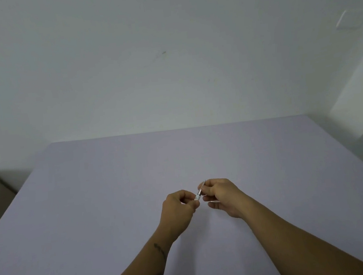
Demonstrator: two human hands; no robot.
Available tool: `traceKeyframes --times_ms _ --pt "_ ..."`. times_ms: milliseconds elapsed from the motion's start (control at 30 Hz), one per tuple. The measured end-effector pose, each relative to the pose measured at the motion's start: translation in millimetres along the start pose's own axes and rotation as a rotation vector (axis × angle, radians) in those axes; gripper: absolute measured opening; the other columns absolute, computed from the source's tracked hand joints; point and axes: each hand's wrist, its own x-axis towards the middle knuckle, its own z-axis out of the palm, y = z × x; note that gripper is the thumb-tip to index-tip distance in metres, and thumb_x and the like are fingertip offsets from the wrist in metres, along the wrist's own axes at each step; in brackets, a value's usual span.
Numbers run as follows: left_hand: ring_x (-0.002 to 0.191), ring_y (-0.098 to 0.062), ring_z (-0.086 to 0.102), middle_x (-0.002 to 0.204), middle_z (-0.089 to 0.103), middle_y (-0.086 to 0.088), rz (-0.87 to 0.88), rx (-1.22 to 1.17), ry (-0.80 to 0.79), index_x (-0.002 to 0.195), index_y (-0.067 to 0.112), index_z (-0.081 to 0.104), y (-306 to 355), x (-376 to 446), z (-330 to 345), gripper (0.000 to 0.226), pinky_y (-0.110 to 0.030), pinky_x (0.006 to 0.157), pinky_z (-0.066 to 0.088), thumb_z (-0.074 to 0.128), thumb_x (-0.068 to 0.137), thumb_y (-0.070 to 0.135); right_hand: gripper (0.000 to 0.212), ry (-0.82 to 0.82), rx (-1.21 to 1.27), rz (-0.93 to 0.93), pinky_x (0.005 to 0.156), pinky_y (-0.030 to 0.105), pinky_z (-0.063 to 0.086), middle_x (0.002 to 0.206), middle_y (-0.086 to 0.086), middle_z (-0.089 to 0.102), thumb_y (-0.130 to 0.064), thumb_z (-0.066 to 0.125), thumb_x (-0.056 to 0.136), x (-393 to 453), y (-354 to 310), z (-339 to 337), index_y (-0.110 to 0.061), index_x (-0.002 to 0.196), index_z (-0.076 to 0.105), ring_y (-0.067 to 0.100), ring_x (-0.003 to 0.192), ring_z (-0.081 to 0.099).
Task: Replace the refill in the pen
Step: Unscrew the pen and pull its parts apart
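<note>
Both hands meet above surface (114,189), centre-near. Left hand (179,209) just left of right hand (222,196); pen (199,195) between them, tilted, tip away. Wall (168,60) behind surface.

Bare room: lilac table (114,189); white wall (166,49)

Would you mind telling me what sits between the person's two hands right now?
In the head view, a thin pen part bridges the gap between the left hand and the right hand, pinched by both above the lilac table. Nothing else lies there.
</note>
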Motion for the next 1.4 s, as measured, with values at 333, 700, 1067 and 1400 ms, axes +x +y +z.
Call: traceKeyframes --times_ms 333,700,1067,1400 --pt "0.069 -0.018 0.061 0.062 0.064 0.004 -0.069 -0.165 -0.162 0.078 0.017 0.074 -2.2 1.1 -9.0 0.010 -0.040 0.076 0.059 0.070 0.085 0.012 0.012 -0.039 0.044 0.008 0.074 0.031 0.053 0.088 0.003 0.070 -0.018 0.065 0.094 -0.4 -1.9 -0.2 -0.009 0.095 0.072 0.017 0.081 0.063" --pt "0.072 -0.021 0.066 0.073 0.070 -0.006 -0.141 -0.228 -0.198 0.077 0.013 0.075 -1.1 3.7 -10.6 0.009 -0.028 0.065 0.058 0.071 0.082 0.006 0.011 -0.108 0.024 0.028 0.075 0.033 0.051 0.093 0.006 0.068 -0.021 0.065 0.094 1.6 -2.4 0.7 -0.011 0.092 0.069 0.021 0.087 0.063" --pt "0.080 -0.023 0.064 0.082 0.070 -0.008 -0.129 -0.171 -0.193 0.077 0.018 0.075 -1.5 7.7 -10.2 0.012 -0.034 0.074 0.057 0.070 0.084 0.011 0.014 -0.105 0.023 0.037 0.077 0.034 0.053 0.096 0.006 0.070 -0.013 0.064 0.093 -0.6 -4.6 -5.0 -0.011 0.105 0.072 0.020 0.086 0.064" --pt "0.077 -0.021 0.061 0.080 0.068 -0.007 -0.125 -0.151 -0.196 0.078 0.018 0.075 -2.6 6.1 -10.5 0.010 -0.036 0.076 0.057 0.069 0.083 0.012 0.022 -0.087 0.006 0.038 0.080 0.035 0.055 0.097 0.008 0.070 -0.006 0.052 0.099 -3.1 -3.4 -3.0 -0.012 0.099 0.074 0.019 0.087 0.065"
